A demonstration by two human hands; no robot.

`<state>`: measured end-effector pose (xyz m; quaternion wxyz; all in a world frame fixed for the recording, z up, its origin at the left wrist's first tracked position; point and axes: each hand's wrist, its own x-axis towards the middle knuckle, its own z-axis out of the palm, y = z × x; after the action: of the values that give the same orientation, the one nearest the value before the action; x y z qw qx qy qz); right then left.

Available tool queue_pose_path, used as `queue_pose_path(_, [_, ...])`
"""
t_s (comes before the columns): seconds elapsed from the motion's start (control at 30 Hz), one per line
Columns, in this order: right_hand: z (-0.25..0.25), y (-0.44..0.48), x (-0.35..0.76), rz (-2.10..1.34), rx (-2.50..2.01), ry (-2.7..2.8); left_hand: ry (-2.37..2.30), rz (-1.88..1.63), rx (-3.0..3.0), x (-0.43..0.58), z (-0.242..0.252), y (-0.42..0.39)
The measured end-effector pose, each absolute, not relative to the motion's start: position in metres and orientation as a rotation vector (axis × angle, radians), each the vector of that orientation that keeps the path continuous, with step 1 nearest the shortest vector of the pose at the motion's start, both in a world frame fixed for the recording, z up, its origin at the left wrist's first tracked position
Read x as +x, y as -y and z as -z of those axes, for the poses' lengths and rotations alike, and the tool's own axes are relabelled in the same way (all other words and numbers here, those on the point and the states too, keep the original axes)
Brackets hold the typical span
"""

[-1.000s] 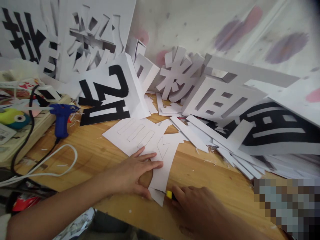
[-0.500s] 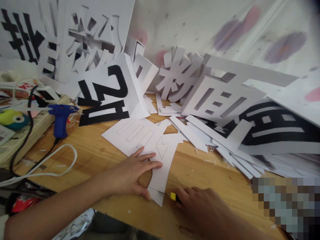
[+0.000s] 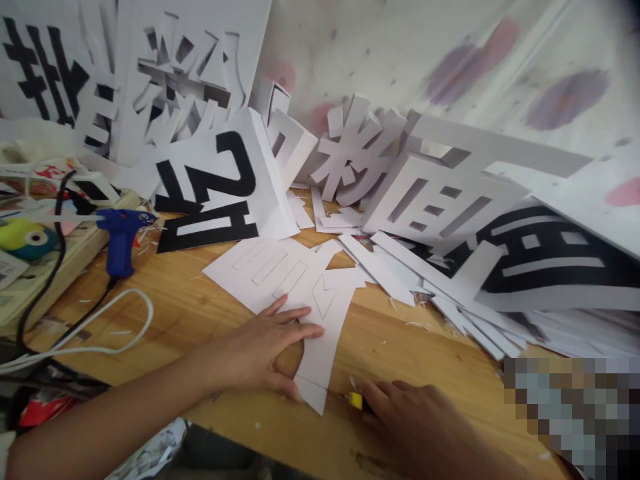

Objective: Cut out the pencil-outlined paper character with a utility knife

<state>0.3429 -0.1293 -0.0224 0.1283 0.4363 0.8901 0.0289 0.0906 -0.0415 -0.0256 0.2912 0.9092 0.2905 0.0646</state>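
My left hand [image 3: 273,347] lies with its fingers spread on a white cut-out sheet [image 3: 320,347], which has pencilled rectangles and an arrow-like outline. The thumb rests beside the sheet's narrow lower end, where a thin line crosses above the pointed tip. To the right, my right hand [image 3: 405,413] is closed around a yellow and black cutter [image 3: 355,400]. The cutter's thin blade points left toward the sheet and stands a little apart from its edge.
At the left are a blue glue gun [image 3: 120,240], a looped white cable [image 3: 145,327] and a power strip [image 3: 20,293]. White three-dimensional characters [image 3: 430,200] stand along the back. Paper strips [image 3: 475,320] lie at the right, and a black-printed sheet [image 3: 215,193] leans behind.
My right hand has moved slightly right and down with the cutter, whose blade has come away from the sheet's edge. My left hand has stayed in place.
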Motion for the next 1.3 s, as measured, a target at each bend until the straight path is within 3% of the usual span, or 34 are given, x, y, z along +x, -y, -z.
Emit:
queue_pose_path(0.27, [0.008, 0.123, 0.348, 0.225, 1.408, -2.481, -0.743, -0.265, 2.398, 0.089, 0.031, 0.042])
queue_pose_path(1.0, [0.017, 0.112, 0.303, 0.104, 1.364, -2.636, -0.784, -0.222, 2.430, 0.093, 0.025, 0.044])
queue_pose_path(1.3, [0.022, 0.116, 0.303, -0.106, 1.225, -2.681, -0.773, -0.241, 2.423, 0.094, 0.025, 0.044])
